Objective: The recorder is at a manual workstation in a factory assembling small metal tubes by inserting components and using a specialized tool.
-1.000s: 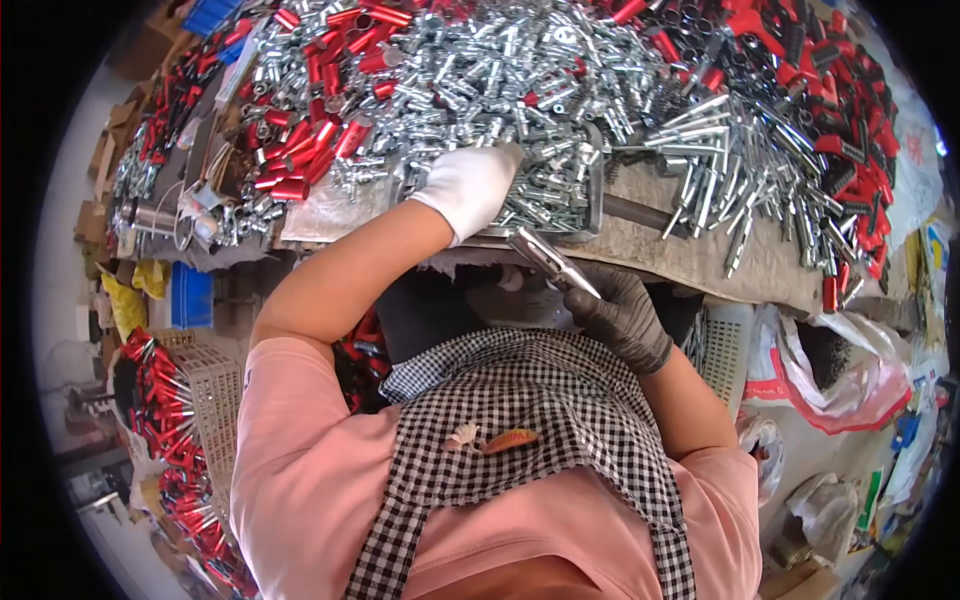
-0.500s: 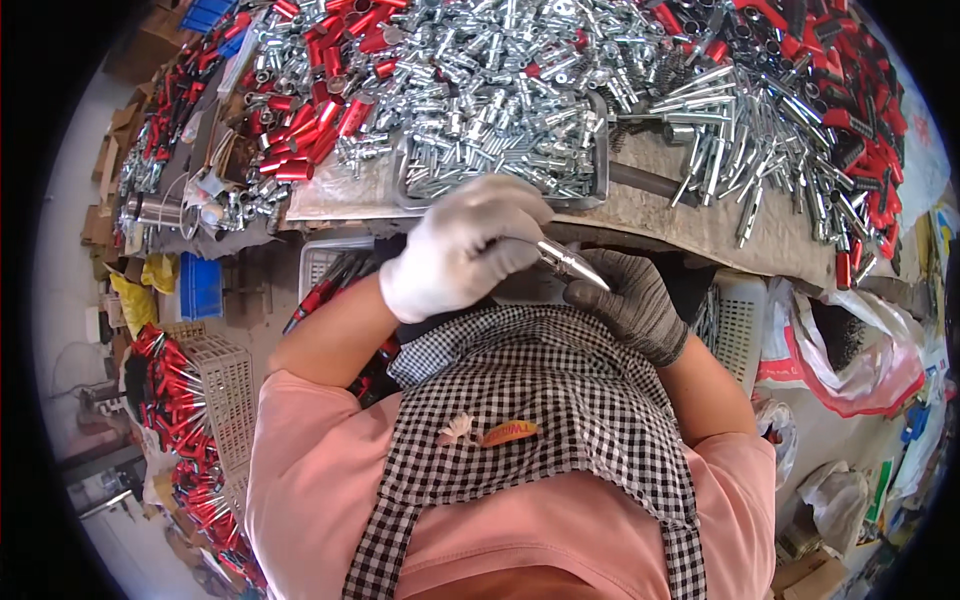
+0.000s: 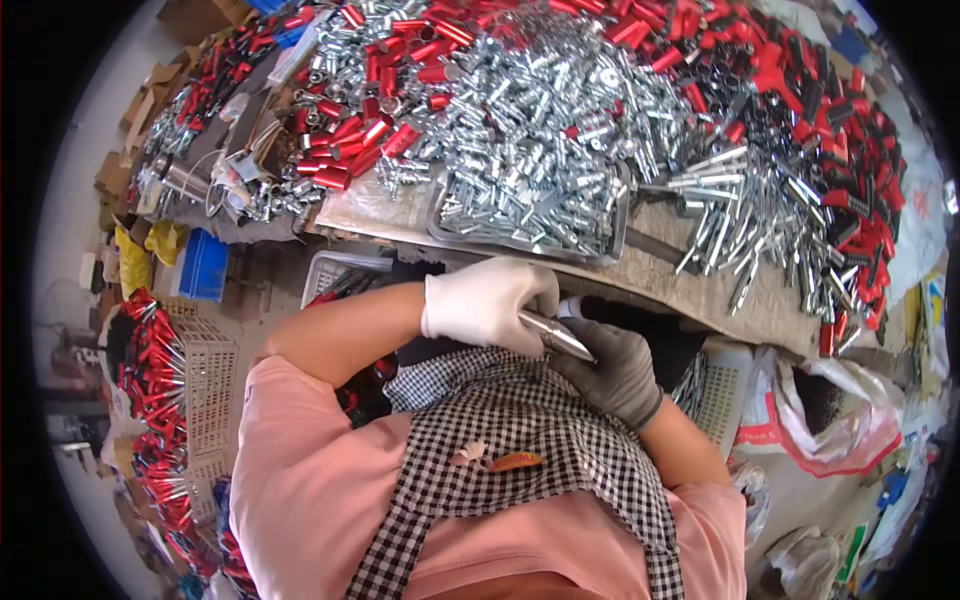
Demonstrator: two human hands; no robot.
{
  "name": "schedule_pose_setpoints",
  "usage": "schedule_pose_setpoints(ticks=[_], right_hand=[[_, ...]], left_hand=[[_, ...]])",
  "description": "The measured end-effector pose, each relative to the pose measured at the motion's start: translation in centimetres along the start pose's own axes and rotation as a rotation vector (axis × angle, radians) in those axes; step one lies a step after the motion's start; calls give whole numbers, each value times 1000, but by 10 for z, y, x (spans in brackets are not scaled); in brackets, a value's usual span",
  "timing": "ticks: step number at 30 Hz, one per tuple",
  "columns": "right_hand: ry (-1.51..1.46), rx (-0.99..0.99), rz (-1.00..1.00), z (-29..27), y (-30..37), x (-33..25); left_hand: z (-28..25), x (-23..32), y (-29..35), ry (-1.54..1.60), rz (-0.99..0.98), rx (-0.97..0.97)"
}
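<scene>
My left hand (image 3: 490,305), in a white glove, is closed around one end of a shiny, silver metal rod-like part (image 3: 560,336) with a tapered tip. My right hand (image 3: 615,368), in a grey glove, curls against the tapered end of that part. Both hands meet just in front of my checked apron (image 3: 500,405), below the bench edge. Gloves hide much of the part, so its exact kind does not show. Beyond them on the bench, a metal tray (image 3: 520,250) is heaped with small silver fittings (image 3: 540,130).
Red cylindrical sleeves (image 3: 345,150) lie left of the heap. Long silver rods (image 3: 745,215) and red-and-black handles (image 3: 840,150) spread at right. A crate (image 3: 210,390) beside red-handled tools (image 3: 155,390) stands at lower left. A plastic bag (image 3: 830,420) and a pale basket (image 3: 728,395) sit at right.
The bench and tray appear lower in view. My left hand has come down and closed on the metal part, which now points its tapered tip toward my right hand.
</scene>
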State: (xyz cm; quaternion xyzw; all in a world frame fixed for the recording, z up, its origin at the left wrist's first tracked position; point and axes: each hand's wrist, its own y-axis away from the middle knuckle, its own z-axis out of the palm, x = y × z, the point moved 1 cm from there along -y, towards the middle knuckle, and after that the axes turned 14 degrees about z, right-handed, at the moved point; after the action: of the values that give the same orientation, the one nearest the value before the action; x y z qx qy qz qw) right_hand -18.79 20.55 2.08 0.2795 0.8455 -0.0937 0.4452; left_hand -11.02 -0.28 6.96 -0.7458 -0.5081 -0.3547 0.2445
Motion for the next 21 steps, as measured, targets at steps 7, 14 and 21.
schedule_pose_setpoints(ticks=[7, 14, 21], right_hand=[[25, -33, -80, -11, -5, -2], [-242, -464, -65, -2, -26, 22], [-780, -494, 319, 2, -22, 4]], left_hand=[[11, -7, 10, -57, 237, 238], [-14, -23, 24, 90, 217, 76], [-132, -100, 51, -710, -279, 706]])
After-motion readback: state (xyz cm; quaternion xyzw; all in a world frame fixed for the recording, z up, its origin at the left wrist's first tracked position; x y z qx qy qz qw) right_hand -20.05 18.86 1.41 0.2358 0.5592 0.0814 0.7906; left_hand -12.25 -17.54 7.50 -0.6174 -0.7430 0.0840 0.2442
